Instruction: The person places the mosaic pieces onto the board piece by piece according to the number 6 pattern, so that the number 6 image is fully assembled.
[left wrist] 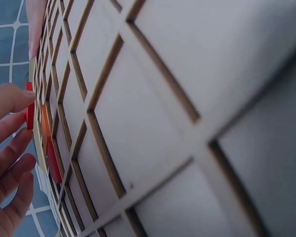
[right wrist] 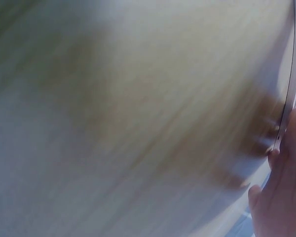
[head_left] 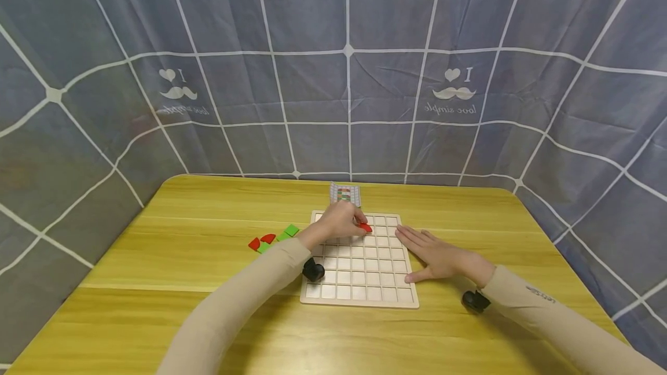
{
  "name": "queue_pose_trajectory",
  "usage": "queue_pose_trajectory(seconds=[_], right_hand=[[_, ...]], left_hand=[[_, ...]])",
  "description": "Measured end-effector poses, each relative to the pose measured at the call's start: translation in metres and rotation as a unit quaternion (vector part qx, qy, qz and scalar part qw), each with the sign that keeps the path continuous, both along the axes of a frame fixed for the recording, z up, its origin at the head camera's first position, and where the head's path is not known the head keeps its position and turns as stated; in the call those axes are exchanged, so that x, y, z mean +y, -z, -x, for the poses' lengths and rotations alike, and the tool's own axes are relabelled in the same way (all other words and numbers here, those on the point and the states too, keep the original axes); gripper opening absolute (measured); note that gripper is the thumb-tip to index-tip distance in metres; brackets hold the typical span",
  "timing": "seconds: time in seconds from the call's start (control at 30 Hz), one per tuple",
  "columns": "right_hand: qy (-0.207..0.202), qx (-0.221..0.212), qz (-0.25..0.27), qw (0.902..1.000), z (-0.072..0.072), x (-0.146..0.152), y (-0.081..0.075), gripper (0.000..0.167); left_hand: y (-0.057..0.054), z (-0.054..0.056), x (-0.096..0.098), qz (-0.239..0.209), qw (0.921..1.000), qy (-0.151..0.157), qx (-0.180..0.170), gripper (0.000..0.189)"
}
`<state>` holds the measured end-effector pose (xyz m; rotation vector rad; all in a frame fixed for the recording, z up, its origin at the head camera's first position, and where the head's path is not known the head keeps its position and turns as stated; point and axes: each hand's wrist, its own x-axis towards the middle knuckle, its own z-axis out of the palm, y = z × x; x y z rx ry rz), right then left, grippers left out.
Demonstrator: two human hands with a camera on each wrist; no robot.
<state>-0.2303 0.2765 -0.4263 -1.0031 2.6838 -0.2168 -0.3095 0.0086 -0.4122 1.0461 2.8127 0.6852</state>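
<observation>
Pinching a red piece (head_left: 367, 228), left hand (head_left: 341, 220) overhangs roomy board (head_left: 357, 278), spread right hand (head_left: 436, 256) touching its edge.

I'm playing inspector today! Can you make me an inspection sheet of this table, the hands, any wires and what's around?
Surface: yellow wood-grain table.
Job's things: grid board; loose red pieces and green pieces to its left; another red piece on the board; pattern card behind it.
Clutter: nothing seen.
Left hand: pinches a red quarter-round piece over the board.
Right hand: fingers spread at the board's right edge.
Cables: nothing seen.
Surroundings: grey-blue curtain with white lines and moustache prints.
</observation>
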Motion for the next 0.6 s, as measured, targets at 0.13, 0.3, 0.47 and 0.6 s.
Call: queue_pose_trajectory(seconds=[0.13,0.3,0.47,0.6], right_hand=[[0.001,-0.003,-0.001,1.0000,0.0013,0.0002,0.0003,0.103],[0.003,-0.005,-0.004,1.0000,0.0014,-0.0003,0.0005,0.103],[0.003,-0.002,-0.008,1.0000,0.0007,-0.0002,0.0004,0.104],[0.002,-0.004,-0.007,1.0000,0.0005,0.0003,-0.0005,0.103]], left_hand=[[0.0028,0.0016,0.0044,0.013,0.9999,-0.002,0.004,0.022],[0.0050,0.0027,0.0072,0.028,0.9995,-0.003,0.011,0.021],[0.0048,0.0026,0.0086,0.027,0.9996,-0.001,0.003,0.021],[0.0045,0.0028,0.0087,0.026,0.9996,0.006,0.004,0.021]])
